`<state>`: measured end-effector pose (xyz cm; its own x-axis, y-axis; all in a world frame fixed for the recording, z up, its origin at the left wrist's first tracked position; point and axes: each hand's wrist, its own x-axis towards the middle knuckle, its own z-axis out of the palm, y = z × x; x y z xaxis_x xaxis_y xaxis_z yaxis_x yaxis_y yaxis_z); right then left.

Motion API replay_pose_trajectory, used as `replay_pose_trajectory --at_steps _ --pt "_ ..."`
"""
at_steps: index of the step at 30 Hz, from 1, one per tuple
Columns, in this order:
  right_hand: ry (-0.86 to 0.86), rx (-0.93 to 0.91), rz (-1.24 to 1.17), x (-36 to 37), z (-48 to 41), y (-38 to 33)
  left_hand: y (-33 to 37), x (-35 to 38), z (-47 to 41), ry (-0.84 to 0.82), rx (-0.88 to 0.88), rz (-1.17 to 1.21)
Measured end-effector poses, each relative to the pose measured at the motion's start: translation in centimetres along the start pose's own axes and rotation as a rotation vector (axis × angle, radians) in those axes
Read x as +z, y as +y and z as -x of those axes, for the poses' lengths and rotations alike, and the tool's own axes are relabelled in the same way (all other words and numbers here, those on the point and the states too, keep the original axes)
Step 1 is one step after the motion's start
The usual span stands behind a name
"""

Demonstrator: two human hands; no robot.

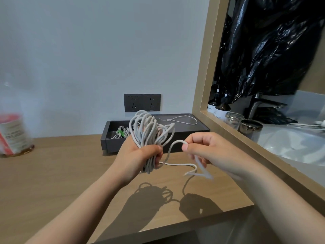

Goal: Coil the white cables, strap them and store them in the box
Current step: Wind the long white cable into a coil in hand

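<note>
1. Left hand: fingers are clamped round the lower part of the coiled white cable, and its loops stand up above the fist, over the wooden table
2. Right hand, at 3 o'clock of the left and apart from it: thumb and forefinger pinch the cable's loose tail, which hangs slack below
3. Dark grey box: on the table at 12 o'clock of the hands, against the wall; its open section holds a bundled cable with a green strap, and a thin white cord lies on its right part
4. Surroundings: twin wall sockets at 12 o'clock of the box; blurred red-labelled jar at 9 o'clock; brown bottles at 2 o'clock
</note>
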<state>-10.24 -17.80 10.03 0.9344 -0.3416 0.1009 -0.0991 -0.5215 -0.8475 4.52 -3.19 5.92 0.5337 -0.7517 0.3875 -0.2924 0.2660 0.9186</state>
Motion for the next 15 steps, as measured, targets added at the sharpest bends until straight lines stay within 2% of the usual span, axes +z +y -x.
replay_pose_trajectory --at_steps 8,12,15 --pt "0.018 0.027 0.21 -1.4 0.6 -0.4 0.5 -1.4 -0.1 -0.099 0.258 -0.565" --pt "0.075 0.029 0.256 -2.2 1.4 -0.6 0.6 -2.5 -0.1 -0.082 0.301 -0.662" --pt "0.022 0.016 0.173 -2.2 1.6 -1.1 0.3 -2.7 -0.1 -0.05 0.313 -0.689"
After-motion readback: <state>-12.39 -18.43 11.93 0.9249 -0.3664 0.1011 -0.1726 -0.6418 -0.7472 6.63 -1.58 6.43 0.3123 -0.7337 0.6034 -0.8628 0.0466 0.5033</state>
